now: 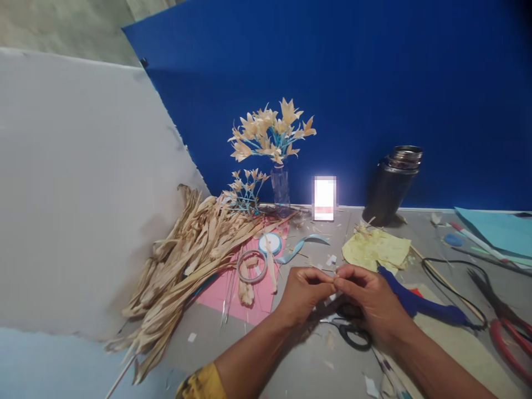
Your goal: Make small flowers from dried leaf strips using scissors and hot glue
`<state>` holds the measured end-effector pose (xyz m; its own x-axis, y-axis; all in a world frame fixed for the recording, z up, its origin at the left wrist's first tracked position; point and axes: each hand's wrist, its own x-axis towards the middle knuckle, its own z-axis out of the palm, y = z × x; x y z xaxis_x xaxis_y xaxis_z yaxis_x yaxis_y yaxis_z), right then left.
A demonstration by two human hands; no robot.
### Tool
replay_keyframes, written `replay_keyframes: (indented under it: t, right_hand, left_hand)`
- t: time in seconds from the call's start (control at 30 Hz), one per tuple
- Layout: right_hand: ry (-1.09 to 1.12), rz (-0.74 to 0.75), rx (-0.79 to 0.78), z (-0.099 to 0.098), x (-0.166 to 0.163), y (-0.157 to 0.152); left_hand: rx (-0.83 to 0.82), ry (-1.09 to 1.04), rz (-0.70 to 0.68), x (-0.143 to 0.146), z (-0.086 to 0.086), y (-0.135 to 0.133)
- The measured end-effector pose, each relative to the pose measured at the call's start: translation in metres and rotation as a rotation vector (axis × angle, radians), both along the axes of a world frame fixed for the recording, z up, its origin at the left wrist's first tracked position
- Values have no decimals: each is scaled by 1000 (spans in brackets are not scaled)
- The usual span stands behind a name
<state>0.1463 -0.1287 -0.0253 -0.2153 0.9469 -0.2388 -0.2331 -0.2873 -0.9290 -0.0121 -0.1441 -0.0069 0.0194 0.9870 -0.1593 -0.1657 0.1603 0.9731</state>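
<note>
My left hand (305,291) and my right hand (363,293) meet over the middle of the table, thumbs and fingertips pinched together. Whatever they pinch is too small to make out. Beneath my right hand lie black-handled scissors (356,337), partly covered. A blue glue gun (428,305) rests just right of that hand, its tip near a yellow sheet (374,249). Left of my hands, a roll of tape (251,266), a ribbon spool (270,244) with loose blue ribbon (305,244), and thin wires (228,293) lie on pink paper (257,305).
Dried husks (187,260) are heaped at left. Husk flowers (270,130) stand in a clear bottle (280,191) beside a smaller bunch (246,191). A dark flask (390,185) leans behind, near a blurred bright rectangle (324,198). Red-handled scissors (509,338) lie right.
</note>
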Motion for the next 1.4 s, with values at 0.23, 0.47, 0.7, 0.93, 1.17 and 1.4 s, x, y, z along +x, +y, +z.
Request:
replay_keyframes:
  t: [0.23, 0.47, 0.7, 0.93, 1.17, 1.4]
  right_hand:
    - [15, -5, 9, 1, -1, 2]
    - [48, 20, 50, 4, 1, 2]
    - [59, 9, 39, 0, -1, -1]
    - [72, -63, 65, 3, -5, -2]
    - [51, -109, 99, 7, -5, 0]
    - [-45, -44, 219, 2, -3, 0]
  left_hand:
    - [65, -43, -38, 0, 4, -3]
    - [-16, -123, -97, -3, 3, 0]
    - [61, -2, -39, -2, -2, 2]
    - [-50, -193, 52, 2, -2, 5]
    - [-138, -521, -26, 0, -4, 7]
    - [-198, -619, -164, 2, -5, 2]
